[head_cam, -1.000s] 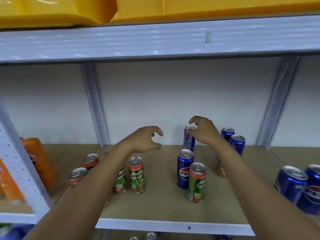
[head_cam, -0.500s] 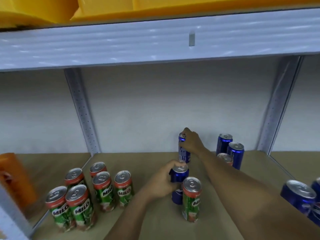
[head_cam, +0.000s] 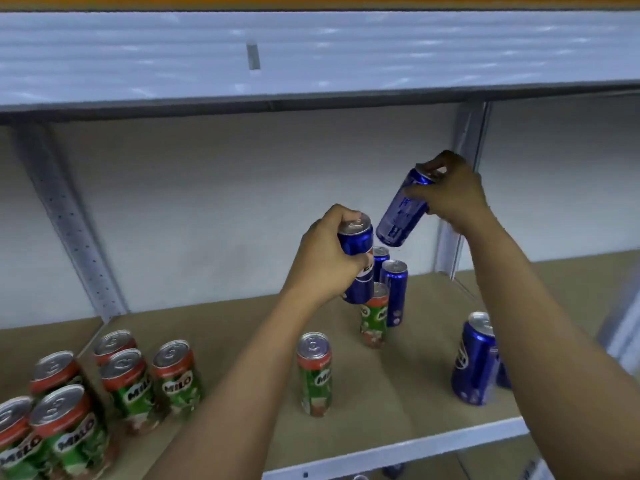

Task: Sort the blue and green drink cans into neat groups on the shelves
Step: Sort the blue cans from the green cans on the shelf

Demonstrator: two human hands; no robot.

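Your left hand (head_cam: 325,261) grips an upright blue can (head_cam: 356,261) above the shelf (head_cam: 398,448), your right hand (head_cam: 450,195) pinches a tilted blue can (head_cam: 401,213) by its top just beside it, higher, green cans (head_cam: 138,382) grouped far left.

The blue cans (head_cam: 398,213) are glossy metal, catching bright highlights along their sides, with dull silver brushed-looking lids. The green cans (head_cam: 314,372) show printed, shiny sleeves under the same silver tops. The shelf board (head_cam: 408,382) looks matt, like pale brown fibreboard, its front edge (head_cam: 398,452) and uprights (head_cam: 69,223) smooth white painted metal.
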